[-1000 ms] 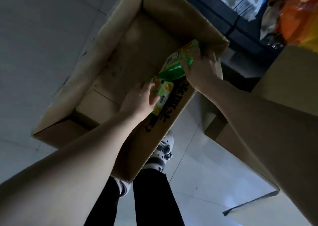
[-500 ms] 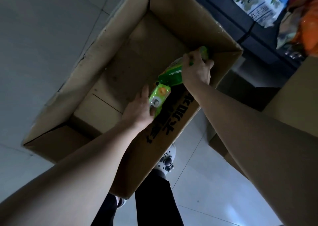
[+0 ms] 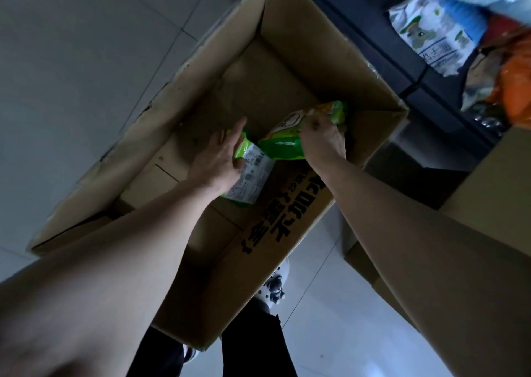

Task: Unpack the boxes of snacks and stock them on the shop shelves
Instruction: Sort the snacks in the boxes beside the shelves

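Observation:
An open brown cardboard box (image 3: 290,40) stands on the floor, black print on its near wall. Inside it, near that wall, are two green snack packets. My left hand (image 3: 218,161) grips one green packet (image 3: 253,175) whose white label side faces up. My right hand (image 3: 323,141) is closed on the top of the other green and yellow packet (image 3: 287,141), which lies against the first. The box floor elsewhere looks bare.
A dark shelf unit (image 3: 431,83) at upper right holds white-blue bags (image 3: 431,40) and orange bags (image 3: 517,89). Another cardboard box (image 3: 494,193) stands at the right. Grey floor tiles (image 3: 71,75) lie left of the box. My shoes (image 3: 275,287) and dark trousers are below it.
Both hands have stayed on the packets inside the box. The left packet has turned so its white label shows. The camera has moved closer and the box sits lower left in view.

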A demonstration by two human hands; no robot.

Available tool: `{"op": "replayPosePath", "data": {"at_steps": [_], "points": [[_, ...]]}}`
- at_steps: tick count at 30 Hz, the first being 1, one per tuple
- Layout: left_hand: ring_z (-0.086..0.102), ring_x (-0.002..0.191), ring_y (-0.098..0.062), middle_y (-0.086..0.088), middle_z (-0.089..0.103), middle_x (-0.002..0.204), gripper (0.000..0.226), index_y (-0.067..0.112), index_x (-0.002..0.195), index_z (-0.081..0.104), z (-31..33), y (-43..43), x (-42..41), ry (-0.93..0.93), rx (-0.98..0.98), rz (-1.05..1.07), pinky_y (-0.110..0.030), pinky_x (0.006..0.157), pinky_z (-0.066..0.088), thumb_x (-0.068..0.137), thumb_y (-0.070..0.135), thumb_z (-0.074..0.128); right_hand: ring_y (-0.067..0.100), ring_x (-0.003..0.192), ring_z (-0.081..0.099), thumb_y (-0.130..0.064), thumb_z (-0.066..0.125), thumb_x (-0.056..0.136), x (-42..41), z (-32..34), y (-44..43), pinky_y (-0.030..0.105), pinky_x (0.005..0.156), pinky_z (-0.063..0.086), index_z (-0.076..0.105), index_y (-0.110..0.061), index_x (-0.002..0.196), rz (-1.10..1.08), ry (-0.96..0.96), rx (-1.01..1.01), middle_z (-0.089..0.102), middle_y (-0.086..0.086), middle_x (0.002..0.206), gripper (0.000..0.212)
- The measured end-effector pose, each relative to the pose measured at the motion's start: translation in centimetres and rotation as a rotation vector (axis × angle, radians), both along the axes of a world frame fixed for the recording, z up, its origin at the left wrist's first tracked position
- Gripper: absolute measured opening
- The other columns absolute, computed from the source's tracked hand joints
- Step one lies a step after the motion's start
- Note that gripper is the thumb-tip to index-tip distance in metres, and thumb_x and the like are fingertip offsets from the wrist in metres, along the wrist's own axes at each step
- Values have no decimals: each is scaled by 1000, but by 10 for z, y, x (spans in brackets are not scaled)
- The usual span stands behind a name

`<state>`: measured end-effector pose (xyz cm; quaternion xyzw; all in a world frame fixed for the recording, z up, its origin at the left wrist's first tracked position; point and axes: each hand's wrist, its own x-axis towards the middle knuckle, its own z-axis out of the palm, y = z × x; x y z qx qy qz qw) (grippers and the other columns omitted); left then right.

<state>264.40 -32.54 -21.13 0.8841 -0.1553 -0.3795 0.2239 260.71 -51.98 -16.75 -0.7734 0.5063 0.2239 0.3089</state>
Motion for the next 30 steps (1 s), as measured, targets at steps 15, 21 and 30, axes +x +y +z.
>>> {"op": "replayPosePath", "data": {"at_steps": [15, 21, 30], "points": [[60, 103, -34, -6, 48, 130, 60, 25, 139, 43, 190, 60, 20, -100, 23, 107, -39, 81, 47, 84, 17, 66, 38, 111, 58, -20, 42, 94, -21, 184, 35, 59, 94, 51, 38, -51, 137, -88, -218, 69, 58, 10, 121, 53], [62, 94, -33, -7, 46, 125, 57, 27, 134, 44, 343, 71, 45, -180, -10, 139, -40, 77, 49, 82, 20, 68, 31, 97, 62, -17, 40, 101, -14, 322, 44, 34, 67, 51, 45, -46, 134, -69, -339, 78, 61, 9, 118, 44], [62, 92, -33, -6, 48, 117, 52, 33, 124, 47, 570, 96, 65, -283, -102, 159, -38, 85, 48, 79, 20, 71, 13, 65, 55, -32, 40, 105, -1, 556, 50, 26, 50, 42, 55, -37, 119, 33, -514, 13, 64, 0, 85, 21]]}}
